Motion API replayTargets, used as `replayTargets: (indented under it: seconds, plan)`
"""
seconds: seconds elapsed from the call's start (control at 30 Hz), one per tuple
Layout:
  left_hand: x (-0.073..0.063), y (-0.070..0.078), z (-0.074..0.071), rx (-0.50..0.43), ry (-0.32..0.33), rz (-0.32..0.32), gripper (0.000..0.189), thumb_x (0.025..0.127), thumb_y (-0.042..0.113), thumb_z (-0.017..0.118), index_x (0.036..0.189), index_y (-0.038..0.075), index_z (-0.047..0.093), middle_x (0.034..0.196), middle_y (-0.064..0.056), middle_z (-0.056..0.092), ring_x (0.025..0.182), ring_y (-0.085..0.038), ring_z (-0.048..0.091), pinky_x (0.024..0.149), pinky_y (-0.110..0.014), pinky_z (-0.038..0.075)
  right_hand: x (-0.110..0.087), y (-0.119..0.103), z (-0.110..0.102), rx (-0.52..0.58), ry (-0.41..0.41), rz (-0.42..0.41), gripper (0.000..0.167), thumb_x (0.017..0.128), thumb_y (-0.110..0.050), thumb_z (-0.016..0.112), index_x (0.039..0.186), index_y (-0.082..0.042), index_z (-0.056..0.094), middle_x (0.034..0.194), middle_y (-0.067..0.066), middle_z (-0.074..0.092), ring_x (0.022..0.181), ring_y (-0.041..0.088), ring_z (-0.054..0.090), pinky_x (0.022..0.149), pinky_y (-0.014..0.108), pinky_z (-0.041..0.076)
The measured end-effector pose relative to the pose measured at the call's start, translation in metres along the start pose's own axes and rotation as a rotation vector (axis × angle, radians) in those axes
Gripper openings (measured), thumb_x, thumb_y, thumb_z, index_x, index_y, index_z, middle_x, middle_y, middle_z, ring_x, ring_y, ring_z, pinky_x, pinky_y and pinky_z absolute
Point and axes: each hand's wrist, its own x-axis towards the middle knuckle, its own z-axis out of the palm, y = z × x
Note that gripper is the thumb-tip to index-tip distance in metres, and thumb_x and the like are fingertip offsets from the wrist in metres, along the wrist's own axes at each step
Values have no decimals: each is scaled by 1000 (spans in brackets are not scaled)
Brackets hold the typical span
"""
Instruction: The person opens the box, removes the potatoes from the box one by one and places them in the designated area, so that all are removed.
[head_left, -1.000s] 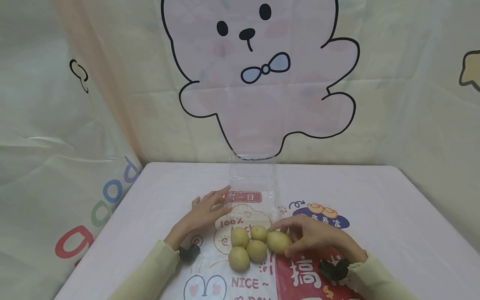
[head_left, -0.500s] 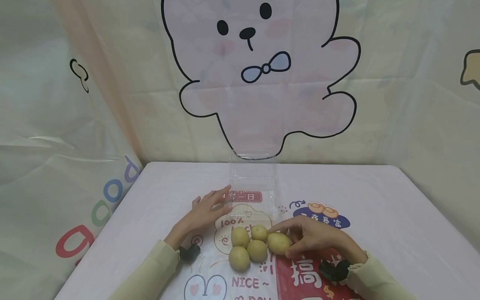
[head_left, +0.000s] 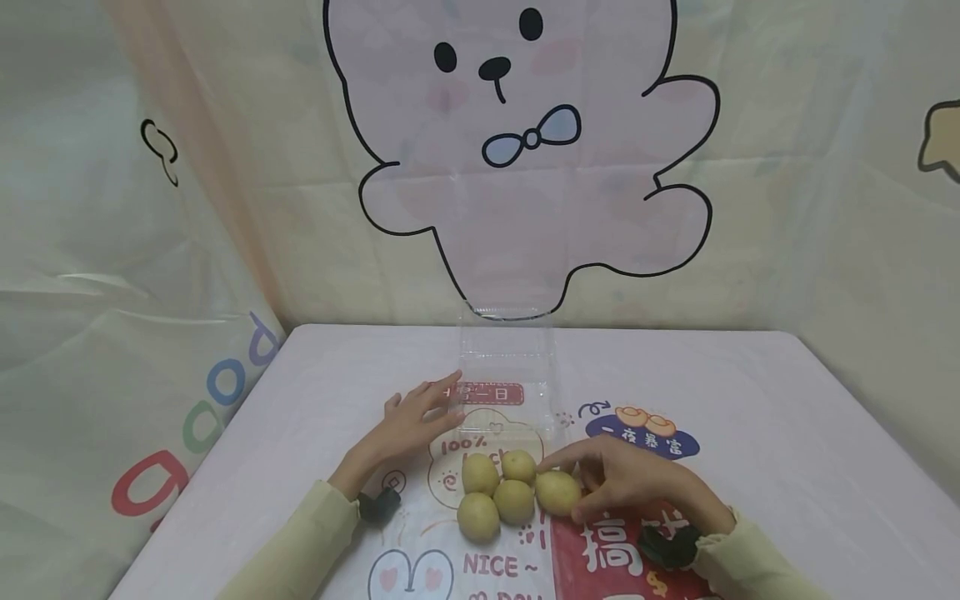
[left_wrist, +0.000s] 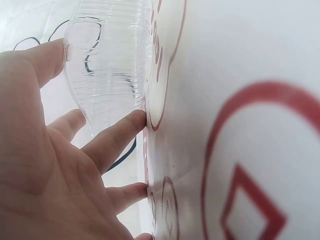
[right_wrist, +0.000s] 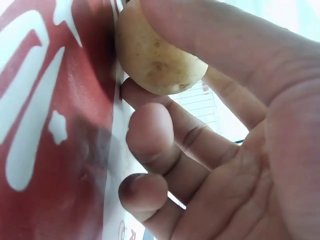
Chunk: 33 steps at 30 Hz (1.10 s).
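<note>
My right hand (head_left: 626,475) curls thumb and forefinger about a small yellow potato (head_left: 558,492) resting on the table, at the right end of a group. The right wrist view shows this potato (right_wrist: 160,60) with brown spots against the thumb; the other fingers are loosely bent below it. Several similar potatoes (head_left: 514,502) sit close together to its left. My left hand (head_left: 408,427), fingers spread and fairly straight, lies at the left side of a clear plastic box (head_left: 506,367). Up close, the left thumb touches the box's rim (left_wrist: 67,55) and some fingertips reach the tabletop.
The box's transparent lid (head_left: 506,329) is raised at the back. A white table mat (head_left: 360,358) with printed drawings and a red panel (head_left: 592,575) covers the table. Behind hangs a curtain (head_left: 757,233) with a cartoon bear; another sheet stands at the left.
The right hand and the potato it holds have shifted very slightly toward the table's near side. Left hand, box and the other potatoes stay where they were.
</note>
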Motion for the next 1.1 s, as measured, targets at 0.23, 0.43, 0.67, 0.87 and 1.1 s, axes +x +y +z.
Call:
replayTargets:
  seconds: [0.23, 0.43, 0.67, 0.87, 1.1]
  plan:
    - [0, -1, -2, 4, -3, -1, 73, 97, 63, 54, 161, 42, 25, 149, -5, 59, 158, -32, 21, 122, -70, -2, -2, -3, 5, 5, 1, 2, 55, 81, -25, 86, 134, -29, 68, 96, -2, 66, 70, 5, 55, 59, 21, 49]
    - [0, -2, -1, 8, 2, -1, 72, 98, 61, 53, 161, 42, 24, 148, -4, 59, 158, -33, 21, 122, -70, -2, -1, -5, 6, -32, 1, -24, 55, 82, -27, 85, 135, -30, 68, 99, -6, 65, 70, 4, 55, 59, 21, 50]
    - [0, -3, -1, -4, -5, 2, 69, 100, 61, 50, 161, 42, 23, 150, -5, 58, 159, -33, 17, 122, -69, -3, -1, -4, 4, -64, 2, -52, 57, 83, -30, 84, 137, -29, 66, 98, -7, 64, 69, 3, 55, 59, 21, 50]
    - [1, -2, -2, -18, -13, 12, 68, 101, 61, 48, 161, 42, 22, 151, -6, 57, 159, -32, 17, 122, -69, -4, -3, -3, 2, -73, 5, -45, 58, 84, -31, 84, 138, -28, 65, 101, -6, 64, 71, 3, 56, 60, 21, 51]
    - [4, -1, 0, -21, -7, 9, 65, 103, 62, 42, 161, 42, 22, 153, -7, 54, 159, -35, 15, 122, -70, -5, -12, -5, -7, -69, 46, 12, 59, 84, -32, 84, 139, -28, 63, 103, -1, 65, 74, 8, 57, 62, 24, 51]
